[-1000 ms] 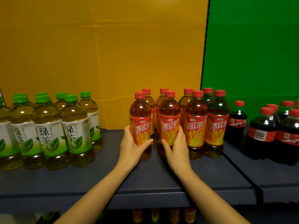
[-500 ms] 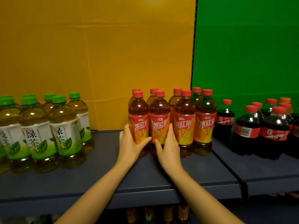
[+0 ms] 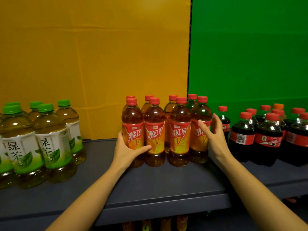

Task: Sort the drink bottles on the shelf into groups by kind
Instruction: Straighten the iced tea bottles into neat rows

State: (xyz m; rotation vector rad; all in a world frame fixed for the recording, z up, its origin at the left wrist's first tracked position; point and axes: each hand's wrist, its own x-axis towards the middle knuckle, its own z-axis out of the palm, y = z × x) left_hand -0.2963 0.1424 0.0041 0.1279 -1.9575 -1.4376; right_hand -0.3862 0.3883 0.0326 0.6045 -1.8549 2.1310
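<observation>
The left hand and right hand are bare, like both long, slim forearms.

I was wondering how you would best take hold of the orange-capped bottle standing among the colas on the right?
Take the orange-capped bottle by its neck, just under the cap, coming down from above with the right hand. Only its top shows: cola bottles stand close in front and beside it, so its body looks blocked from the front.
</observation>
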